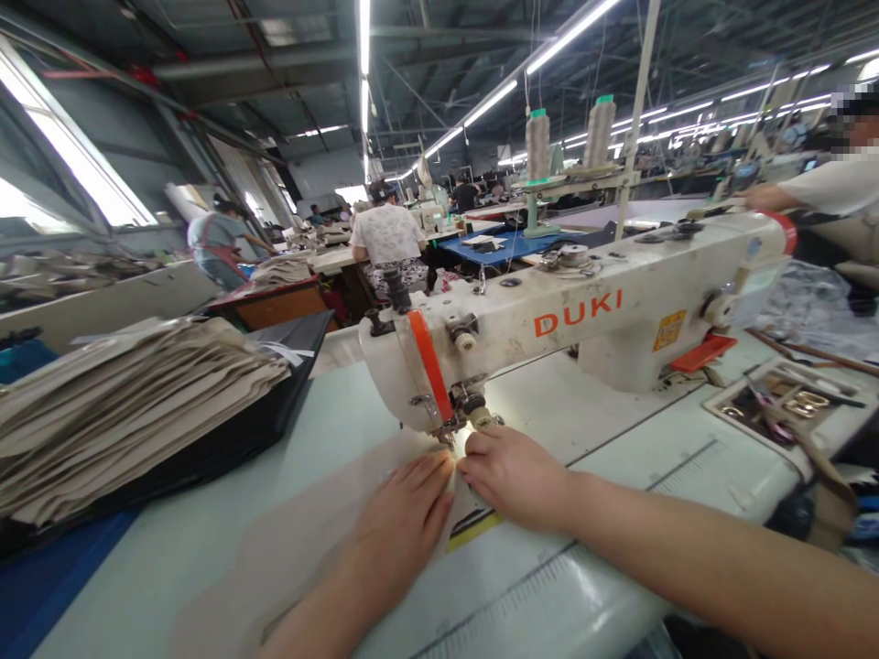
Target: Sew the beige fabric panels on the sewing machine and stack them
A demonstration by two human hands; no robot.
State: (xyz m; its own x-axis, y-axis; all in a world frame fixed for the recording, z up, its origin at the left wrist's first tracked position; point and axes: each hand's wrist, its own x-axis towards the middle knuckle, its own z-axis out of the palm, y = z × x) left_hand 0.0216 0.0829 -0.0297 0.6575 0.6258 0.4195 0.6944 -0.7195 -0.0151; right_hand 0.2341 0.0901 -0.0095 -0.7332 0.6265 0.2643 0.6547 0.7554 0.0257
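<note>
A white sewing machine (508, 320) marked DUKI stands across the pale green table, its lamp lighting the needle area (448, 439). Pale, thin fabric (302, 531) lies on the table left of the needle and runs up to it. My left hand (405, 513) rests flat on this fabric, fingers stretched toward the presser foot. Just right of the needle is my right hand (512, 476), its fingers curled and pressed together beside the left fingertips. Whatever is between the right fingers is hidden.
A thick stack of beige fabric pieces (137, 403) lies on black material at the left. At the right, a tray (742, 403) holds scissors and metal rings. Thread cones (537, 146) stand behind the machine. Other people (388, 229) work at tables beyond.
</note>
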